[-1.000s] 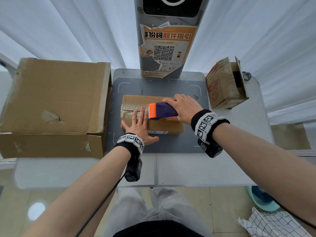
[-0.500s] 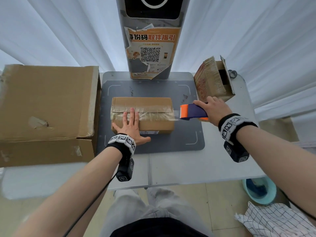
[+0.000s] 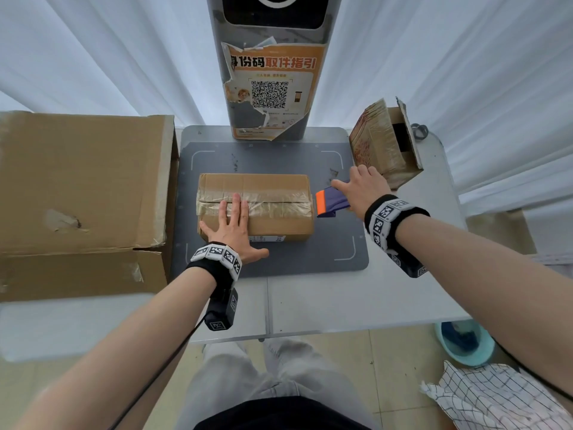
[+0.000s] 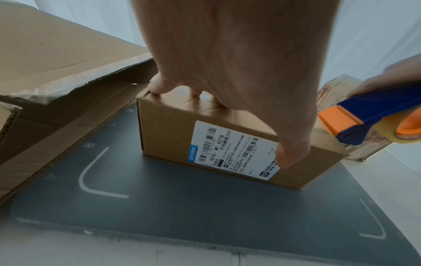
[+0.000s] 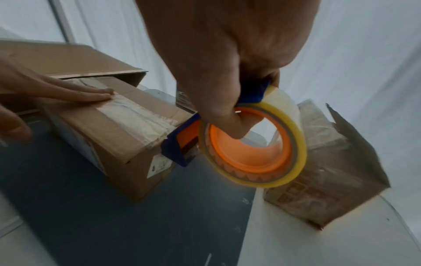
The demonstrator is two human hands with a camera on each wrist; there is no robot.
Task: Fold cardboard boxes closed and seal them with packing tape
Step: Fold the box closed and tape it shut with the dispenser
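Note:
A small closed cardboard box (image 3: pixel 273 193) (image 4: pixel 173 136) (image 5: pixel 127 133) lies on the dark grey mat (image 3: pixel 335 243), with a strip of clear tape along its top seam. My left hand (image 3: pixel 232 225) (image 4: pixel 227 54) presses flat on the box's left top, thumb hanging over the near side by the shipping label (image 4: pixel 232 149). My right hand (image 3: pixel 362 190) (image 5: pixel 216 63) grips a blue and orange tape dispenser (image 3: pixel 330 201) (image 5: pixel 248 142) with a clear roll. The dispenser's orange edge sits at the box's right end.
A large open cardboard box (image 3: pixel 77 187) fills the left of the white table (image 3: pixel 356 299). A small worn box (image 3: pixel 381 144) (image 5: pixel 323 180) with open flaps stands at the back right. A grey kiosk post (image 3: pixel 269 72) with a QR poster rises behind the mat.
My right hand drew the dispenser from the middle of the box's top to its right end and now down against that end. The left hand stayed pressing on the box.

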